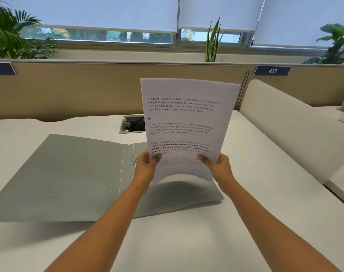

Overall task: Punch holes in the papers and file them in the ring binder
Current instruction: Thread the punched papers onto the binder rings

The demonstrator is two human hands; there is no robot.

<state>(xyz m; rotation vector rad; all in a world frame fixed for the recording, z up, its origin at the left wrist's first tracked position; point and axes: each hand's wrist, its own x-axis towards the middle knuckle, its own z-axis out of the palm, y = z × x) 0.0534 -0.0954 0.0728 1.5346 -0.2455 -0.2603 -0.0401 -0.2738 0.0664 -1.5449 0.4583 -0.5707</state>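
A white printed paper (185,122) is held upright above the desk, with one punched hole showing near its left edge. My left hand (146,166) pinches its lower left edge, thumb on the front. At the lower right corner, my right hand (218,165) grips the sheet the same way. Under and to the left of the paper, a grey ring binder (69,173) lies open flat on the white desk (187,242). Its metal rings (134,167) stand just left of my left hand. No hole punch is in view.
A cable hatch (133,124) is set into the desk behind the binder. A beige partition (88,89) runs along the back and a rounded white divider (281,122) stands on the right. Plants line the window sill.
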